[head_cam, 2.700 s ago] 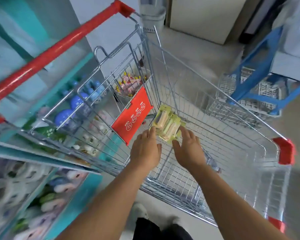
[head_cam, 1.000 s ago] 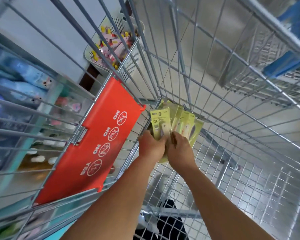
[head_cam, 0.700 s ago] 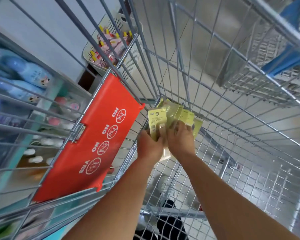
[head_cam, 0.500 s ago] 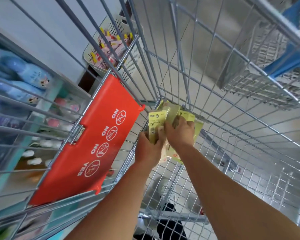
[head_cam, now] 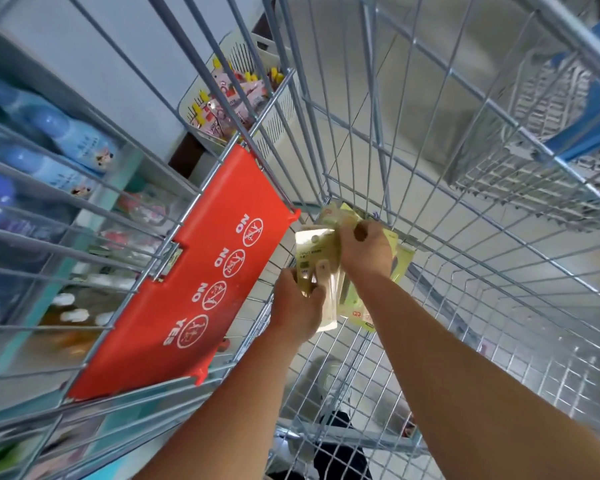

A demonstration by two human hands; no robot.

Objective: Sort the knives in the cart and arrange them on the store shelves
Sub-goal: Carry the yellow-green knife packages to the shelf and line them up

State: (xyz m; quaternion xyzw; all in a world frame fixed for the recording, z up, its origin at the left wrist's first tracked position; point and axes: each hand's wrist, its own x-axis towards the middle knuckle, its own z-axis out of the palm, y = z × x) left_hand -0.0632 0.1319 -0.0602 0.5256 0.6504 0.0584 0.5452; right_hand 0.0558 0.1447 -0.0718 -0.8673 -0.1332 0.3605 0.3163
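Wire shopping cart [head_cam: 430, 140], interior: stack of yellow-green carded knife packs [head_cam: 317, 258] low at the front corner, beside the red child-seat flap [head_cam: 187, 282]. Left hand [head_cam: 297, 308] grips the front pack; right hand [head_cam: 366, 251] curls over the packs behind.

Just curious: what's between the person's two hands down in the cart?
In the head view, yellow-green knife packs lie between them: the left hand grips one pack, the right hand grips others behind it.
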